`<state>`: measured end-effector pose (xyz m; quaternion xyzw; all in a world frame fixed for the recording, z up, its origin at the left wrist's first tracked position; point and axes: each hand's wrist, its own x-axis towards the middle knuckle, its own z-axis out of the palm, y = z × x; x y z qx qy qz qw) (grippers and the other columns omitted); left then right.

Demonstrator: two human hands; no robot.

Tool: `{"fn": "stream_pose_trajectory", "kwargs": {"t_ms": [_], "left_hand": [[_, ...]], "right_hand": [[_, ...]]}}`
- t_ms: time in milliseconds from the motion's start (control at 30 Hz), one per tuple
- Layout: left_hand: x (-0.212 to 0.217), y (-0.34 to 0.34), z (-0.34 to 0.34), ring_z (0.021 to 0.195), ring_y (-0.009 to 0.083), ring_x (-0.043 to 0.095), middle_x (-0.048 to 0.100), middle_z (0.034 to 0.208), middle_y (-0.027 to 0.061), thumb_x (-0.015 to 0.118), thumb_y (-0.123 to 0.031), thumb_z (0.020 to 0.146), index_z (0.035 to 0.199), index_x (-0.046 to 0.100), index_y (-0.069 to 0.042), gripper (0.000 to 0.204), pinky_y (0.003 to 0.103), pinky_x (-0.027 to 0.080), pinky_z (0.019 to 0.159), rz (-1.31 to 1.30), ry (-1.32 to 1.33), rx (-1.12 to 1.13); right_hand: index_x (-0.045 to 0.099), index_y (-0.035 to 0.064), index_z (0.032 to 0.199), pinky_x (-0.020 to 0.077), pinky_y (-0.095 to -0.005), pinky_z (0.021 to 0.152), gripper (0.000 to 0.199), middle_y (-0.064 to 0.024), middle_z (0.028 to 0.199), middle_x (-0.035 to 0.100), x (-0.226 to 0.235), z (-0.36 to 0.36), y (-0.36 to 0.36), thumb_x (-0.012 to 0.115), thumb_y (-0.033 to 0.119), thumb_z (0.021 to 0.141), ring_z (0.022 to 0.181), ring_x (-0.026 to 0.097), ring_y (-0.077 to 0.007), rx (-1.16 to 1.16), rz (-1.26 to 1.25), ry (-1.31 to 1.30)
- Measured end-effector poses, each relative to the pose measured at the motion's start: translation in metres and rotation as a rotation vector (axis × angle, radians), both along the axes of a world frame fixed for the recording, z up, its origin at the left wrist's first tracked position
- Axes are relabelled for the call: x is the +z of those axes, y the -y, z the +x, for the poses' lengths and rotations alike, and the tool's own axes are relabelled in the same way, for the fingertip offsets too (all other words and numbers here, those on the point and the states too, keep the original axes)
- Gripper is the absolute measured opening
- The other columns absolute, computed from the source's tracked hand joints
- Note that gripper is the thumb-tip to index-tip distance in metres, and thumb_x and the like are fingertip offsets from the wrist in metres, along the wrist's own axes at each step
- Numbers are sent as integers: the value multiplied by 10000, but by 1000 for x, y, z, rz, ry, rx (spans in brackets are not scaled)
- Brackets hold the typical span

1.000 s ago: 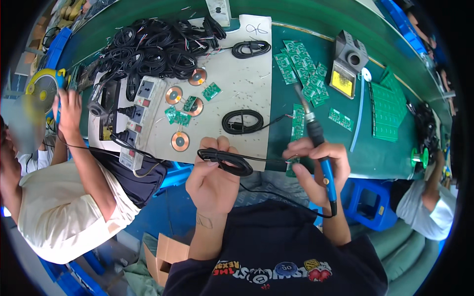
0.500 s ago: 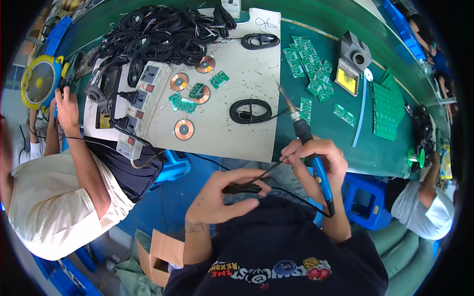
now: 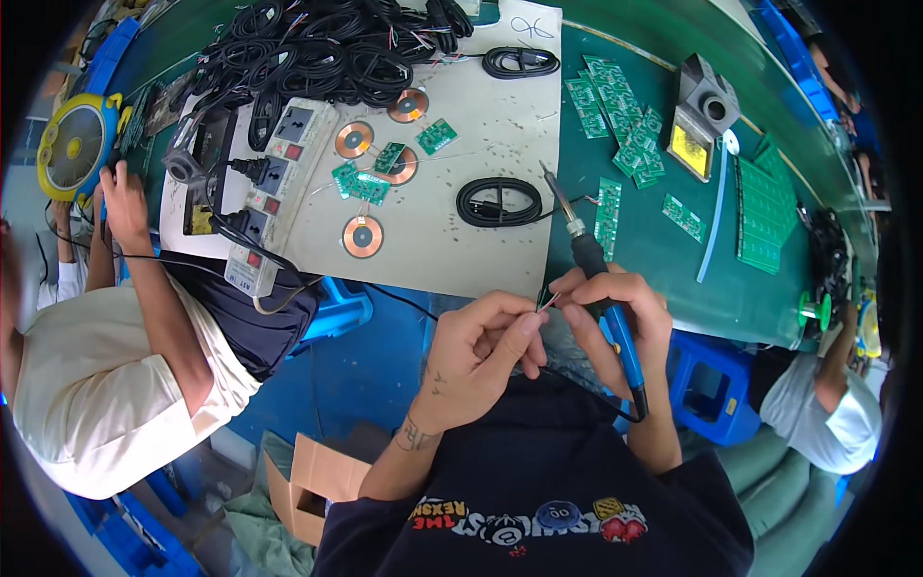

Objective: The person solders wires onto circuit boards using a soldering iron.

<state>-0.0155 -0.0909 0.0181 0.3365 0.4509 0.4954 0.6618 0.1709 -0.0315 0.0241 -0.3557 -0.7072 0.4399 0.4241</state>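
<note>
Over my lap, just off the table's front edge, my left hand [image 3: 486, 351] pinches the end of a black cable between thumb and fingers. Thin coloured wires [image 3: 547, 302] stick out of that pinch toward my other hand. My right hand [image 3: 630, 313] grips a blue soldering iron [image 3: 623, 341], its metal tip pointing up and away over the table. The right thumb and forefinger meet close to the wire ends; whether they touch them I cannot tell. Most of the cable is hidden behind the left fingers. A coiled black cable [image 3: 498, 203] lies on the white sheet beyond.
Copper coils [image 3: 362, 237] and small green circuit boards [image 3: 367, 187] lie on the sheet, beside a power strip [image 3: 272, 197]. Behind is a heap of black cables [image 3: 317, 58]. To the right are more boards [image 3: 615, 115] and a soldering iron stand [image 3: 697, 115]. Co-workers sit on both sides.
My left hand has moved up and right to the wires and closed from a loose, spread hold into a pinch. My right hand stays nearly in place with the iron. The view has shifted slightly.
</note>
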Motion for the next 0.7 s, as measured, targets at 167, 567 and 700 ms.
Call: {"fn": "stream_pose_trajectory", "kwargs": {"t_ms": [167,567,700], "left_hand": [[-3,0,3,663,135,675,719,791,91,621,-21,1048,1085,677,38,89,216,553,642,17,14,19],[-9,1,10,663,179,705,731,832,137,608,-17,1067,1096,645,57,87,251,600,652,70,-5,53],[-7,0,15,670,155,703,738,835,106,633,-23,1047,1066,666,51,84,221,574,632,6,57,195]], "right_hand": [[604,37,1070,563,-330,725,308,-165,910,717,0,-3,1,709,-147,846,813,699,-247,18,-17,-36],[592,49,1060,531,-306,689,319,-149,889,700,-2,-6,3,728,-119,825,772,673,-224,2,17,-1],[595,53,1048,519,-294,689,308,-152,896,702,-4,-8,3,726,-109,821,765,657,-219,-29,87,39]]}}
